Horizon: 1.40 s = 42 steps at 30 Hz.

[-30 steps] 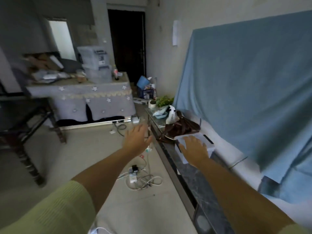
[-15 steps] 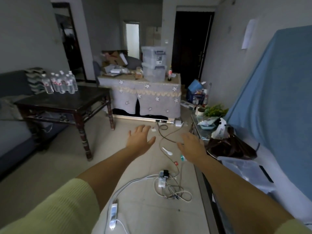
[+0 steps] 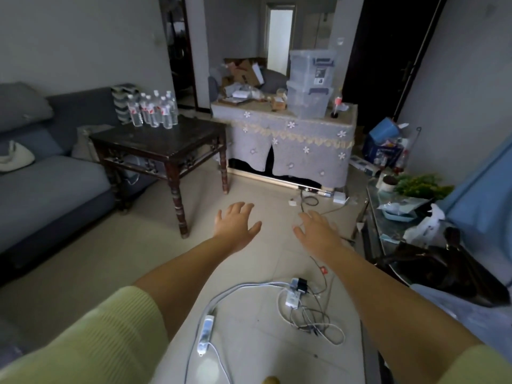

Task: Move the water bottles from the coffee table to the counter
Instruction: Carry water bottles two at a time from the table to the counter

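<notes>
Several clear water bottles (image 3: 153, 110) with red labels stand in a cluster on the far left corner of the dark wooden coffee table (image 3: 177, 142). My left hand (image 3: 237, 224) and my right hand (image 3: 318, 231) are stretched out in front of me over the floor, palms down, fingers spread, holding nothing. Both hands are well short of the table and the bottles. A counter draped in a grey cloth with white flowers (image 3: 291, 142) stands beyond the table, at the back centre.
A grey sofa (image 3: 50, 173) runs along the left wall. Stacked clear storage boxes (image 3: 310, 81) and clutter sit on the counter. A power strip and tangled cables (image 3: 299, 300) lie on the floor. A glass-topped low table (image 3: 388, 217) with bags stands on the right beside a blue-covered sofa.
My view has swung left from the blue-covered sofa toward the room, bringing the coffee table and bottles into sight. My right hand has left the white box and now hovers over the floor.
</notes>
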### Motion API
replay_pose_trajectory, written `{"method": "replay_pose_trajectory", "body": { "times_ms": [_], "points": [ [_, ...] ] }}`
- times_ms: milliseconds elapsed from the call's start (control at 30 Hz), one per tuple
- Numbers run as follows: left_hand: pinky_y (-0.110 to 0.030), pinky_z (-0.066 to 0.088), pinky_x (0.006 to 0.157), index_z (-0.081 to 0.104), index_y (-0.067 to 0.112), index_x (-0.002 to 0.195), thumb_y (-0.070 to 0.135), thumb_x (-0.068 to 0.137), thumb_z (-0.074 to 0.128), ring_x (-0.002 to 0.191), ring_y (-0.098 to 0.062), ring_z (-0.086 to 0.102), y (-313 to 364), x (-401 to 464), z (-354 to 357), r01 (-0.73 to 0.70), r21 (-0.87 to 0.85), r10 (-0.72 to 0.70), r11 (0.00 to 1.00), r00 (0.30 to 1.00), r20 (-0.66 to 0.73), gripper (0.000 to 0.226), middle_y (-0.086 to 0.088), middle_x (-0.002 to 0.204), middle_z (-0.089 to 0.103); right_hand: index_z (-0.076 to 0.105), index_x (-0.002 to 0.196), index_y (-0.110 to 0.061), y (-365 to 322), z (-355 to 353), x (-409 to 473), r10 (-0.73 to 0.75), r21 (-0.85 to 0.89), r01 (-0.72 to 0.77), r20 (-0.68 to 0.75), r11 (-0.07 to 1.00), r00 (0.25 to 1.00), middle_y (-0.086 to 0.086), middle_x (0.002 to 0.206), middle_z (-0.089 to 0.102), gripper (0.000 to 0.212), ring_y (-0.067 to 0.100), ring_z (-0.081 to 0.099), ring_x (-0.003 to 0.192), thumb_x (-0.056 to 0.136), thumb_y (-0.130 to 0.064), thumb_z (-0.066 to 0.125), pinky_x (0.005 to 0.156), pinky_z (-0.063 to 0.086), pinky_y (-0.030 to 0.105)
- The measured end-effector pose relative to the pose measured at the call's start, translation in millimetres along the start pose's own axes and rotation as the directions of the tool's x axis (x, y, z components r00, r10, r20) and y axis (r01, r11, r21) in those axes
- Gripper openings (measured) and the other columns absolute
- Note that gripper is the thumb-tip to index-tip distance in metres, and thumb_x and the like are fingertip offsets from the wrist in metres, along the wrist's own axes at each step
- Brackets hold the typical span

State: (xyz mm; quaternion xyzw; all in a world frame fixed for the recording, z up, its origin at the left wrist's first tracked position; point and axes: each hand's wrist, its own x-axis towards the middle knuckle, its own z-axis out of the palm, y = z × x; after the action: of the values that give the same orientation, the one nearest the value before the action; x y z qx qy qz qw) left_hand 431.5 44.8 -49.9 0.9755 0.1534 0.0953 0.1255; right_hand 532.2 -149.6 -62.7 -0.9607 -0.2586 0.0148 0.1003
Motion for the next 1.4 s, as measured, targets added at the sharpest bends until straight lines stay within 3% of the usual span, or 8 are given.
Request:
{"method": "replay_pose_trajectory", "body": {
  "times_ms": [433,633,1100,1400],
  "points": [
    [-0.051,0.019,0.116,0.029,0.024,0.147,0.053,0.095,0.040,0.141,-0.024,0.028,-79,197,7,0.115,0.016,-0.114,0.993,0.993,-0.018,0.061,-0.002,0.153,0.032,0.032,0.147,-0.025,-29,3,236,-0.122,-0.057,0.121,-0.003,0.991,0.993,0.003,0.155,0.027,0.051,0.022,0.029,0.140,0.101,-0.047,0.031,0.114,0.021,0.046],
    [-0.047,0.022,0.114,0.040,0.024,0.139,0.052,0.094,0.042,0.137,-0.025,0.032,-116,282,1,0.192,-0.005,-0.192,0.981,0.981,-0.030,0.052,-0.002,0.146,0.039,0.032,0.147,-0.025,-45,8,328,-0.161,-0.044,0.161,0.004,0.986,0.987,0.002,0.156,0.027,0.051,0.024,0.029,0.139,0.101,-0.047,0.031,0.115,0.021,0.045],
    [-0.049,0.021,0.115,0.030,0.025,0.147,0.059,0.091,0.044,0.140,-0.026,0.030,-174,471,39,0.375,0.010,-0.374,0.927,0.926,-0.041,0.067,-0.004,0.152,0.033,0.035,0.145,-0.023,-43,37,560,-0.290,-0.023,0.291,0.036,0.956,0.956,0.004,0.152,0.032,0.050,0.024,0.034,0.138,0.100,-0.046,0.034,0.113,0.026,0.047],
    [-0.049,0.016,0.119,0.027,0.023,0.149,0.056,0.093,0.043,0.143,-0.026,0.024,-198,556,48,0.419,0.027,-0.418,0.908,0.908,-0.020,0.067,-0.005,0.155,0.028,0.037,0.143,-0.024,-60,45,673,-0.344,-0.010,0.346,0.072,0.938,0.936,0.003,0.153,0.033,0.049,0.025,0.033,0.139,0.099,-0.046,0.036,0.113,0.023,0.048]
  ]
}}
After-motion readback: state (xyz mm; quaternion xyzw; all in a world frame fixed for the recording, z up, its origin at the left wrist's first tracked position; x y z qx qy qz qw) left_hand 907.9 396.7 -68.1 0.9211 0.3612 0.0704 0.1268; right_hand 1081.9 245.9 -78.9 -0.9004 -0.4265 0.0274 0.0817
